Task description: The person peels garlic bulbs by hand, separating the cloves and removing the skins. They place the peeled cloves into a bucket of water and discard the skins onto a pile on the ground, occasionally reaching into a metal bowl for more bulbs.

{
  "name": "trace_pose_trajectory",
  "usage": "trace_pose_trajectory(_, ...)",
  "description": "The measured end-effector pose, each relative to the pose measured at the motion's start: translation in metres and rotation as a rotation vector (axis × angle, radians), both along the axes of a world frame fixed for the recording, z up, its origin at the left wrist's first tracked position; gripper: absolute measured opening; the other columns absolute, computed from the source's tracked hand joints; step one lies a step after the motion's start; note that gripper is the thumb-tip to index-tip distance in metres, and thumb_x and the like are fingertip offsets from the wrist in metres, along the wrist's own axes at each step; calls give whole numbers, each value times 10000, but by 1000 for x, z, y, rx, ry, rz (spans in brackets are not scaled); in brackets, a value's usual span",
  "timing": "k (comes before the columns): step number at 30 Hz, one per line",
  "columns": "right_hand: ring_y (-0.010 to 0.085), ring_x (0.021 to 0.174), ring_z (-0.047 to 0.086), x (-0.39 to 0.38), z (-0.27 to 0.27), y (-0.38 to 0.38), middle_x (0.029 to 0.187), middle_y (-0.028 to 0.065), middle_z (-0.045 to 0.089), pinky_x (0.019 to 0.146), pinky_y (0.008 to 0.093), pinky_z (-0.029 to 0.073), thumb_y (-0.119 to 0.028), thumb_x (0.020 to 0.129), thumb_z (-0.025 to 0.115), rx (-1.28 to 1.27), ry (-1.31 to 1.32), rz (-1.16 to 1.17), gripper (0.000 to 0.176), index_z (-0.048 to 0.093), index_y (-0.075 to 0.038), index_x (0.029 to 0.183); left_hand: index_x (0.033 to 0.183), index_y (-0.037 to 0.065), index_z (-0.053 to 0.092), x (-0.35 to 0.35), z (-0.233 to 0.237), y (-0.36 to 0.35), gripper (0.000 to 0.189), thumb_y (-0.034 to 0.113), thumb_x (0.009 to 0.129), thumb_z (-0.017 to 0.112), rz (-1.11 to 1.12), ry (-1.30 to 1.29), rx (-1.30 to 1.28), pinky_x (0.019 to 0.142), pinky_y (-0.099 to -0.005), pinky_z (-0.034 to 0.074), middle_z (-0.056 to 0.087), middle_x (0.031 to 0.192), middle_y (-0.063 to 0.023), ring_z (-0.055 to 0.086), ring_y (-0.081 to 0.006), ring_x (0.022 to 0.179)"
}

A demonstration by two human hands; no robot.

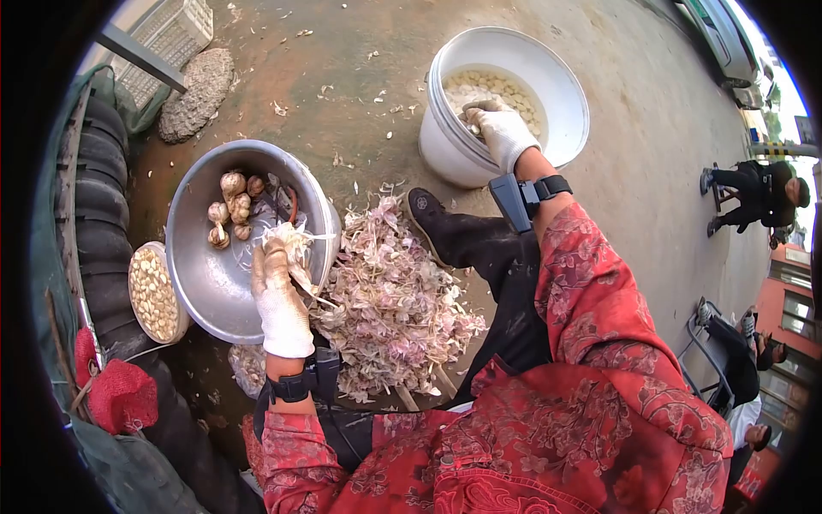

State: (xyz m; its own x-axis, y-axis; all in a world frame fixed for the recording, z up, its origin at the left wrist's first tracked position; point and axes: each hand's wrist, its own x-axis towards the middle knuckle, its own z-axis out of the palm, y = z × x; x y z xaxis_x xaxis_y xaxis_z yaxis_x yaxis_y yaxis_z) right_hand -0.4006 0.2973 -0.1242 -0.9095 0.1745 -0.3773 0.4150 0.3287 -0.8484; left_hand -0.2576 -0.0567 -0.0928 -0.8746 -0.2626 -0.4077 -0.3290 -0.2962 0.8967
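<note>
The left hand (278, 300) pinched husks (296, 245) over the bowl (208, 276) of bulbs (240, 206); the right hand (503, 135) (grip unclear) hung over bucketed cloves (516, 92). A slack pinch risked littering the bulbs.

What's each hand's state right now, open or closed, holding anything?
Left hand: closed on papery garlic skins, over the metal bowl.
Right hand: fingers curled over the white bucket; grip and contents can't be told.

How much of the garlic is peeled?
Lots, but not all. Done: pale peeled cloves in water in the white plastic bucket. In hand: pale papery garlic skins at the white-gloved left hand. Left: several brownish whole bulbs in the silver metal bowl.
</note>
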Motion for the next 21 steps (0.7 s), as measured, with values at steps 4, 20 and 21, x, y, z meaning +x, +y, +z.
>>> trace_pose_trajectory(4, 137, 848, 610, -6, -15, -1, 976, 86, 684, 764, 248, 467, -122, 907, 531, 36, 36, -160, 246, 644, -8, 1094, 1047, 110, 551, 0, 5, 2, 155, 213, 935, 523, 3, 9, -15, 571, -208, 435, 577, 849, 2, 521, -80, 660)
trace_pose_trajectory(20, 127, 705, 628, -5, 21, -39, 924, 80, 674, 619, 242, 518, -158, 963, 496, -320, 305, -254, 228, 557, 0, 1115, 1114, 75, 554, 7, 5, -8, 243, 227, 925, 570, 17, -10, -9, 598, -219, 459, 583, 895, -3, 557, -92, 722)
trace_pose_trajectory(21, 120, 674, 619, -4, 26, -49, 918, 75, 676, 613, 240, 517, -174, 968, 494, -334, 351, -165, 233, 552, -5, 1117, 1114, 69, 554, 6, 10, -5, 243, 222, 926, 570, 10, -8, -3, 600, -215, 457, 582, 895, -1, 558, -90, 723)
